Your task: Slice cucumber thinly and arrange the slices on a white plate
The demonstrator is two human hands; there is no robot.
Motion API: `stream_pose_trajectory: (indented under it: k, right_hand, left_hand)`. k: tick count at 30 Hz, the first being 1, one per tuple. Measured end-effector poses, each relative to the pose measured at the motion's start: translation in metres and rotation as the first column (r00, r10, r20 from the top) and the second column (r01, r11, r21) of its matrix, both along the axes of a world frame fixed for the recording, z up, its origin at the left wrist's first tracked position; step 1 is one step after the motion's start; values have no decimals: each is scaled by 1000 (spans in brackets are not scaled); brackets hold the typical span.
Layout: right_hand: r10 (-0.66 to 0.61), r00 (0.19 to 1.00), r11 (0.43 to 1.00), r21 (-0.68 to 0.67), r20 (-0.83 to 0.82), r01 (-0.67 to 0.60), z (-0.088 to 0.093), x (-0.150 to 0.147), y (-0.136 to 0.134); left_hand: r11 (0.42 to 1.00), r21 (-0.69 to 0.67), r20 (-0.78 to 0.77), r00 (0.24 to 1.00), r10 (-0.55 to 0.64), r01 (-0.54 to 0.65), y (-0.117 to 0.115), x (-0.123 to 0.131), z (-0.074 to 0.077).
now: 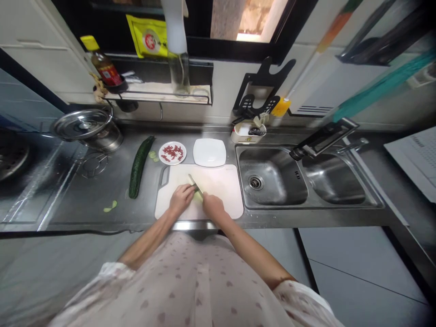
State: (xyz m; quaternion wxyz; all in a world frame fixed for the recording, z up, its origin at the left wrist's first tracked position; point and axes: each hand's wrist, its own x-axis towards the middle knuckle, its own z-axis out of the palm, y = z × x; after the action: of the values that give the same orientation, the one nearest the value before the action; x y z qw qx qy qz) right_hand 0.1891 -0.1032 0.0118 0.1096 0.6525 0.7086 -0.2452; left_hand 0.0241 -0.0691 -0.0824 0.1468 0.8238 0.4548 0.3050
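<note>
Over the white cutting board [226, 190], my right hand [213, 209] is closed round the handle of a knife [195, 183], its blade pointing away and to the left. My left hand [182, 199] has its fingers bent down against a cucumber piece [196, 187], mostly hidden by the fingers and the blade. Pale green cut cucumber [197, 196] lies on the board between the two hands. A long whole cucumber [139, 168] rests on the steel counter left of the board, with a few green slices [153, 156] beside it.
Behind the board stand a small plate of chopped red bits [172, 153] and a white square plate [209, 152]. A double sink [272, 181] lies to the right. At left are a lidded steel pot [90, 129], a wire stand [92, 165] and green scraps [110, 207].
</note>
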Motion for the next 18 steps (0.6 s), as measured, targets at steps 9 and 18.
stream_pose_trajectory:
  k: [9,18]
  right_hand:
    - [16,1000,1000,-7,21,-15,-5,-1,5]
    - [6,999,1000,4,35,-6,-5,2,-1]
  left_hand:
    - [1000,10,-13,1000,5,-5,1,1,2]
    - [1000,18,-14,1000,7,-7,1,1,3]
